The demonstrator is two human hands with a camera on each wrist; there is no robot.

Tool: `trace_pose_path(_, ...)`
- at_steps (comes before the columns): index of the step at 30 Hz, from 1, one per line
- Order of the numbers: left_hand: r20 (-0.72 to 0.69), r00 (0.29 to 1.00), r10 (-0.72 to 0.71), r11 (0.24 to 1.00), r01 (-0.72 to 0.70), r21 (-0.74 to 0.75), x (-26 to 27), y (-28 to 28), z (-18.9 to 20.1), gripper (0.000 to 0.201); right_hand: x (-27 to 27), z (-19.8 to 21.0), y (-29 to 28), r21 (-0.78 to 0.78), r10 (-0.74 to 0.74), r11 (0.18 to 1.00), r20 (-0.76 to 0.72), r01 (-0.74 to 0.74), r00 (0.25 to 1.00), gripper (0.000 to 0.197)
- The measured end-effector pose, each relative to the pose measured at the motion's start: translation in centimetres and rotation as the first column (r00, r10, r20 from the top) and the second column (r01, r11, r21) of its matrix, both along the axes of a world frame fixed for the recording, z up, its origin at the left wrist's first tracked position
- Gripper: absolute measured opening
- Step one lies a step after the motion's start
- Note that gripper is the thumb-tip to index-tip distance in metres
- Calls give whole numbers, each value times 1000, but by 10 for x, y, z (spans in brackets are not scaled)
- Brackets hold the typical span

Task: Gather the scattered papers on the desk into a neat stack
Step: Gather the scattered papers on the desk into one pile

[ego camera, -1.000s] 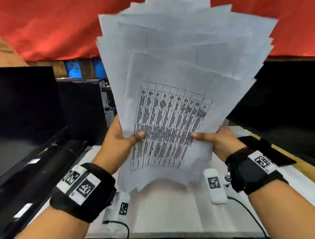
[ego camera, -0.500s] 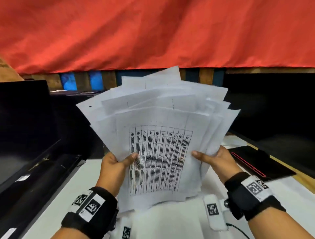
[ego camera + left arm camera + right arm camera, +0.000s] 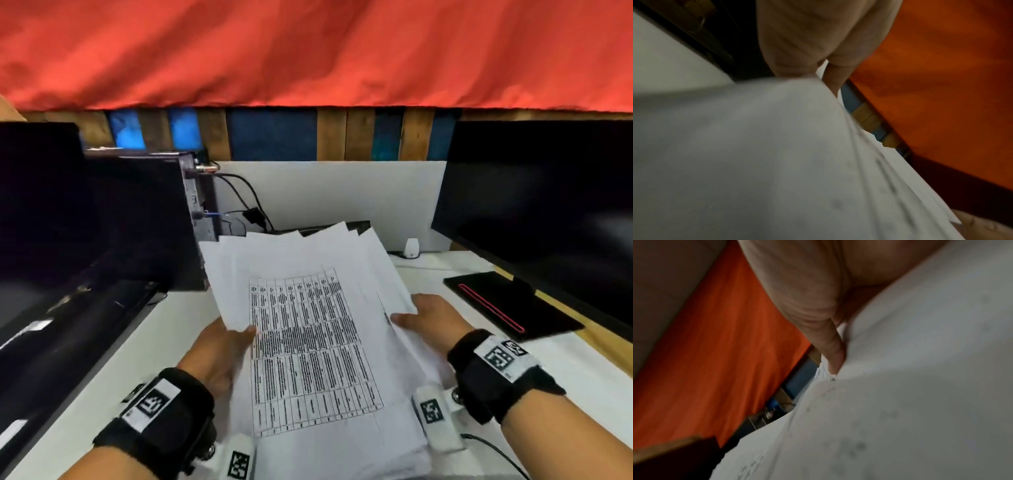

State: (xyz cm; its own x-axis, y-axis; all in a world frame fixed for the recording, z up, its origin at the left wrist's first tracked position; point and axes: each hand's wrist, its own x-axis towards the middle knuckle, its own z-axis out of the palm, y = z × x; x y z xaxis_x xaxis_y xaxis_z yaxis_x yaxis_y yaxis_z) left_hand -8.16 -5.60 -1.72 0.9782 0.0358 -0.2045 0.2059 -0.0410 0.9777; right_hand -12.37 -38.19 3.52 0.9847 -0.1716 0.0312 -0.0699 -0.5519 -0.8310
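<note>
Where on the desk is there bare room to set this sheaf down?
Bare white desk lies left of the left hand, bordered by the black equipment. More lies behind the papers, before the white panel. The right is crowded by the black pad.

Bare desk [image 3: 164, 342] lies open at the left edge beside the dark monitor [image 3: 51, 222]; on the right, a black pad [image 3: 507, 305] and a second monitor [image 3: 548, 212] crowd the edge.

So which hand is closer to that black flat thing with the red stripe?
Right. The right hand grips the papers' right edge, just left of the black pad with the red stripe. The left hand holds the far side of the papers.
</note>
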Motion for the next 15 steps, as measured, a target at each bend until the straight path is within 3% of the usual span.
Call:
trace_pose_path(4,-159,987,-28,991,48,121,-9,0,-41,31,7,-33,6,-167,-28,986,-150,3,988,13)
trace_pose_path(8,-239,971,22,996,1,94,-19,-1,-56,14,11,-32,12,-287,-85,956,-101,53,991,31)
trace_pose_path(10,-272,962,28,997,-7,78,-21,-1,-56,6,7,-17,18,-388,-99,918,-19,84,995,23)
trace_pose_path(12,-327,943,65,995,-37,90,-18,2,-57,12,-2,6,22,-508,-107,850,98,142,989,16)
trace_pose_path(15,-356,932,72,997,-60,47,-22,3,-56,15,-19,57,25,-550,-84,765,431,335,898,16)
